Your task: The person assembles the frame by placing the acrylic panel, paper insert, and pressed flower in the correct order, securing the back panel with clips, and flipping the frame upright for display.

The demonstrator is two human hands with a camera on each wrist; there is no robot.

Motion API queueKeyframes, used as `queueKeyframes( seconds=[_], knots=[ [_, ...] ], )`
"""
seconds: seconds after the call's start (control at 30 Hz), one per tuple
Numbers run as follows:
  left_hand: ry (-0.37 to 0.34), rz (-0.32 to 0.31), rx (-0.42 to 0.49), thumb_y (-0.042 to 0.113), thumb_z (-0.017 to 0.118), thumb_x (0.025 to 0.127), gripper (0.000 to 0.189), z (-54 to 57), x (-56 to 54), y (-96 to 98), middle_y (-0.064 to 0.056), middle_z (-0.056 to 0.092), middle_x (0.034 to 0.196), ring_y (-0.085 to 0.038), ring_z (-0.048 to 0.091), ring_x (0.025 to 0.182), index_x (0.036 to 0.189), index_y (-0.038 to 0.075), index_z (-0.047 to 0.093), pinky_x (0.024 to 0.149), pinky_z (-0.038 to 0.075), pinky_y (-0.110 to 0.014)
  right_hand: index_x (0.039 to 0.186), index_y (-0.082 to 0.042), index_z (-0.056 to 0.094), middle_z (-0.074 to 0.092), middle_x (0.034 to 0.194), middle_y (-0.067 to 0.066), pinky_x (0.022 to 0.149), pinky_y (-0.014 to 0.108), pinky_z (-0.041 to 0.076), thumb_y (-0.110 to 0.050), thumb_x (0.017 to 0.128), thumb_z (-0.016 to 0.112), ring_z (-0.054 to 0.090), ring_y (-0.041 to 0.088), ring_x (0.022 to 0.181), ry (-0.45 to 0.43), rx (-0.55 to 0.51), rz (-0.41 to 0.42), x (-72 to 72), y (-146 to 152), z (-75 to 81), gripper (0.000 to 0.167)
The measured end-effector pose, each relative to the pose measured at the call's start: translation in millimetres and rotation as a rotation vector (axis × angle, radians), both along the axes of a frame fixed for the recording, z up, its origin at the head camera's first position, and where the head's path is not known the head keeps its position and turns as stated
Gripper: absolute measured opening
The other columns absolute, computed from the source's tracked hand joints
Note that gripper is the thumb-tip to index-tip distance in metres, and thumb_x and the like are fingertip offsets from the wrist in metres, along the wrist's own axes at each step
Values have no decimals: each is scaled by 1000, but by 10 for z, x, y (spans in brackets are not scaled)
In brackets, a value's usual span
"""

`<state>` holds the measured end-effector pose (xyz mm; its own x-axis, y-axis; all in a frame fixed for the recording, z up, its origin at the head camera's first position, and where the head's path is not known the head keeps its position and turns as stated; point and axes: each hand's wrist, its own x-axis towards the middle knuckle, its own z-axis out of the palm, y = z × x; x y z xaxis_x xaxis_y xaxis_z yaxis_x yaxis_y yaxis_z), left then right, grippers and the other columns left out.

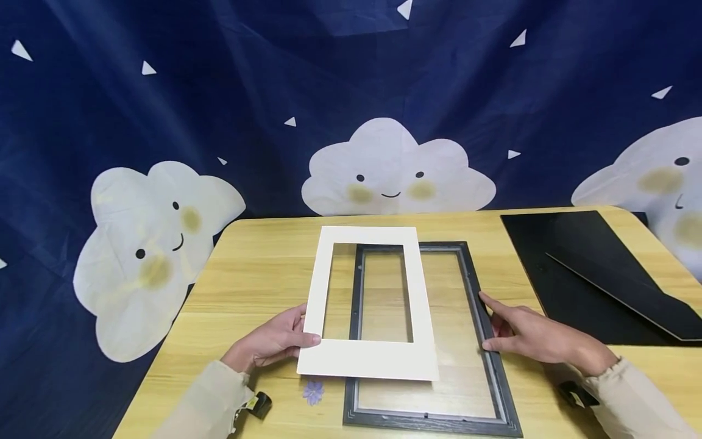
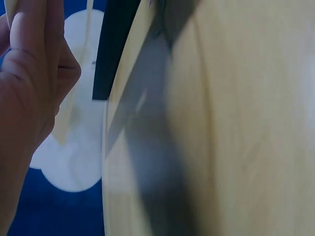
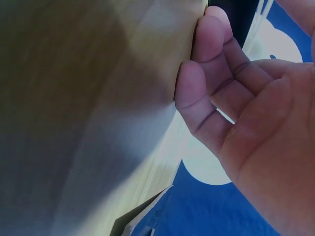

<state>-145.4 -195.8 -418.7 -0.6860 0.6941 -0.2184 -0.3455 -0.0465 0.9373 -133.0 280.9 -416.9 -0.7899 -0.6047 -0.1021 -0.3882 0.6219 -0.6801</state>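
My left hand (image 1: 280, 338) grips a white picture mat (image 1: 367, 360) by its lower left edge, thumb on top. The mat is tilted over the left part of a black picture frame (image 1: 433, 421), covering some of that frame's left side and top. Wood grain shows through both openings. At the frame's right side, my right hand (image 1: 529, 332) touches the outer edge with its extended index finger and thumb. Its other fingers (image 3: 192, 83) bend loosely, tips at the tabletop in the right wrist view. The left wrist view shows the left hand (image 2: 29, 73) beside a dark frame bar (image 2: 115, 49).
A small purple flower (image 1: 313, 393) lies on the wooden table (image 1: 263, 262), left of the frame. At the right lies a black backing board (image 1: 576, 238) with a raised flap (image 1: 620, 292). A blue curtain (image 1: 263, 73) with cloud prints hangs behind the table.
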Motion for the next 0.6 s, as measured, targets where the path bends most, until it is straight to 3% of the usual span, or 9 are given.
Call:
queueKeyframes(
  seconds=[0.27,0.6],
  knots=[
    [-33,-53,31,-8,61,92,74,-52,64,156,-22,67,117,-29,71,98,147,-18,12,82,57,-41,149,18,20,56,89,-7,65,24,45,-36,93,71,51,2,76,1,14,-6,-15,-8,-1,93],
    [-72,-111,34,-7,61,93,67,-87,105,330,-19,68,115,-29,71,98,144,-15,19,84,57,-43,151,17,19,57,90,-7,66,24,45,-37,93,70,51,2,77,-21,22,-20,-8,6,5,94]
  ],
)
